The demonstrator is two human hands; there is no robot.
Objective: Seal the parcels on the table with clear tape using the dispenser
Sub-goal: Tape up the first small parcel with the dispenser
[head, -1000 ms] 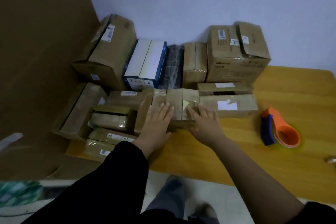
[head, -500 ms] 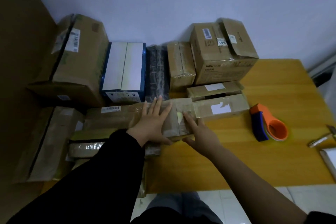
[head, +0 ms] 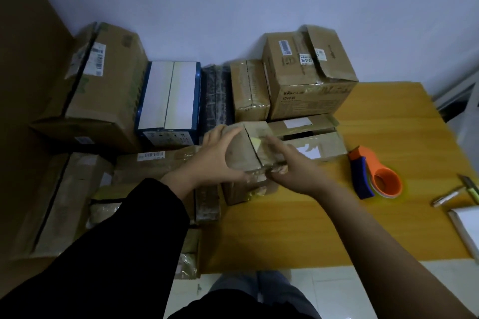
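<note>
Small cardboard box (head: pixel 246 153) being gripped at frame centre — left hand (head: pixel 215 160) clasped on its left side, right hand (head: pixel 295 171) on its right, tape dispenser (head: pixel 375 176) lying untouched on the table (head: pixel 285 228) at right — more boxes (head: pixel 305 77) being kept behind.

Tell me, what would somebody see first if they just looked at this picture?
Probably the two hands, left hand and right hand, gripping a small brown parcel in the middle of the yellow table. Next, the bright orange and blue tape dispenser lying alone to the right of it. Behind, a crowd of cardboard boxes is stacked against the wall.
</note>
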